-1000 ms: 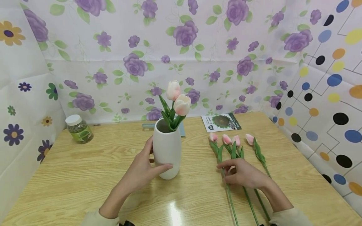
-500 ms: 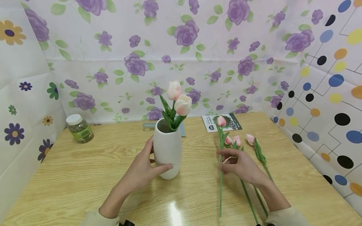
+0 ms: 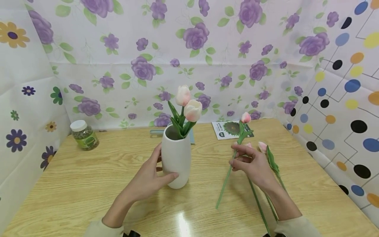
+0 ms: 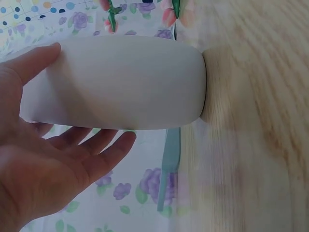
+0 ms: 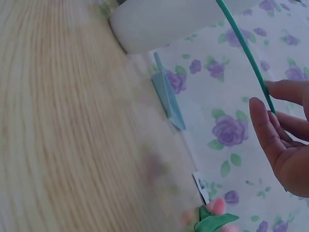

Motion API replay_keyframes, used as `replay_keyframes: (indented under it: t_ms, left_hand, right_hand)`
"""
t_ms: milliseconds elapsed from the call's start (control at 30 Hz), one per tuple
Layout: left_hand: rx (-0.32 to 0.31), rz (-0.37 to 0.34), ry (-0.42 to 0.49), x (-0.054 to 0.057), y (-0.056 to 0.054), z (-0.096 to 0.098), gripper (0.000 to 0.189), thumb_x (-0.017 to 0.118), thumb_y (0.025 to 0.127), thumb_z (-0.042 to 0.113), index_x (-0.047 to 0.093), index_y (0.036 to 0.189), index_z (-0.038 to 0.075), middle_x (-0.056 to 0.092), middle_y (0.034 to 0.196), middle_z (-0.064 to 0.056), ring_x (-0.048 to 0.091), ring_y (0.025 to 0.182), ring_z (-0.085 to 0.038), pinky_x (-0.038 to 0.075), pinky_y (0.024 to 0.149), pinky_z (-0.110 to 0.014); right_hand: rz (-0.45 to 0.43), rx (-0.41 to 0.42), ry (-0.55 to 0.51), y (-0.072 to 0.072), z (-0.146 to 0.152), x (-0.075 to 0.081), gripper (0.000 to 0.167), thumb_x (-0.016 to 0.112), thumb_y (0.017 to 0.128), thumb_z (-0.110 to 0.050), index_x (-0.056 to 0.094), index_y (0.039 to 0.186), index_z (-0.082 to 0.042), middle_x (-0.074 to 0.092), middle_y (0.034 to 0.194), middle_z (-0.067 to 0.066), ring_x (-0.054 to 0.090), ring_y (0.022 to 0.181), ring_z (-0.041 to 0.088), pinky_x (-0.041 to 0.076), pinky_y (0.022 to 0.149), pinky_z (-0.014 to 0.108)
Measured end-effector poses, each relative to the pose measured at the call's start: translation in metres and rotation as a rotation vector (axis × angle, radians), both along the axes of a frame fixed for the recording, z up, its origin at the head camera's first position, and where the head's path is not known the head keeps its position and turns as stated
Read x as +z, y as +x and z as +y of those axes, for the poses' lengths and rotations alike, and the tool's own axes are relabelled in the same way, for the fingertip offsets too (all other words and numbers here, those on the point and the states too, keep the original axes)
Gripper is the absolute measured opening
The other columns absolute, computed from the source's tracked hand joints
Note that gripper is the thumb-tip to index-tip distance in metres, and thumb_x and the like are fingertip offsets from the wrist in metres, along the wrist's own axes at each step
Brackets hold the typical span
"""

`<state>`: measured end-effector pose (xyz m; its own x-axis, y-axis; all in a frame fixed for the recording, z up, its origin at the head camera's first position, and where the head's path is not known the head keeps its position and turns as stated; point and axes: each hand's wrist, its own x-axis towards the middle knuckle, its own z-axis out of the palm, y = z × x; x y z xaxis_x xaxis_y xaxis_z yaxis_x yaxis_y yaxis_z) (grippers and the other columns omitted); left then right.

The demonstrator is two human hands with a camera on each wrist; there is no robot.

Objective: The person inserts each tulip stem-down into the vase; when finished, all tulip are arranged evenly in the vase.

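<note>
A white vase [image 3: 176, 161] stands upright on the table with two pale pink tulips [image 3: 192, 111] in it. My left hand [image 3: 149, 179] holds the vase from the left, its thumb across the front and its fingers round the far side. To the right, my right hand [image 3: 251, 164] pinches the green stem of a single pink tulip [image 3: 246, 118]. That stem slants, bloom up and away, and its lower end points toward me; the right wrist view shows the stem [image 5: 246, 46] between thumb and fingers. More tulips [image 3: 272, 161] lie beside and partly under the right hand.
At the back left stands a jar [image 3: 85, 135] with a white lid. A sunflower-printed packet [image 3: 226, 130] lies at the back right. Behind the vase is a light blue flat tool [image 4: 171, 150], partly hidden. Patterned cloth walls [image 3: 118, 79] enclose the table.
My right hand has lifted one tulip from the table, moving slightly up and away, and its stem has swung so the lower end points left. The left hand stays on the vase.
</note>
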<state>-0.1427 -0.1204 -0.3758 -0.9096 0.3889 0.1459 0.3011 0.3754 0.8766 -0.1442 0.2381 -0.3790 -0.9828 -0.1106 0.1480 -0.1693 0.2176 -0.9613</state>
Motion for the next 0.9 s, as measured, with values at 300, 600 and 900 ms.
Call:
replay_keyframes:
  t_ms: [300,600,900]
  left_hand:
    - [0.036,0.029,0.027,-0.003,-0.001,0.005,0.106,0.091,0.085,0.037,0.023,0.167,0.034,0.05,0.154,-0.003,0.051,0.139,-0.03,0.049,0.11,-0.059]
    - [0.005,0.056,0.038,0.001,0.001,0.0,0.103,0.086,0.09,0.025,0.02,0.168,0.031,0.048,0.159,-0.007,0.049,0.146,-0.034,0.04,0.119,-0.064]
    - [0.084,0.041,0.006,0.003,0.003,0.004,0.105,0.092,0.083,0.036,0.027,0.166,0.029,0.043,0.155,-0.004,0.047,0.138,-0.028,0.039,0.117,-0.063]
  right_hand:
    - [0.032,-0.043,-0.015,-0.001,-0.007,0.007,0.053,0.078,0.094,-0.002,0.06,0.144,0.003,0.061,0.101,0.004,0.075,0.08,0.011,0.066,0.078,0.036]
    - [0.048,-0.059,-0.038,-0.003,-0.011,0.01,0.053,0.077,0.094,-0.001,0.06,0.144,0.001,0.061,0.101,0.002,0.075,0.08,0.011,0.066,0.077,0.034]
    - [0.062,-0.106,-0.045,0.0,-0.016,0.012,0.051,0.079,0.094,-0.006,0.062,0.142,-0.002,0.063,0.099,-0.001,0.075,0.078,0.011,0.066,0.079,0.034]
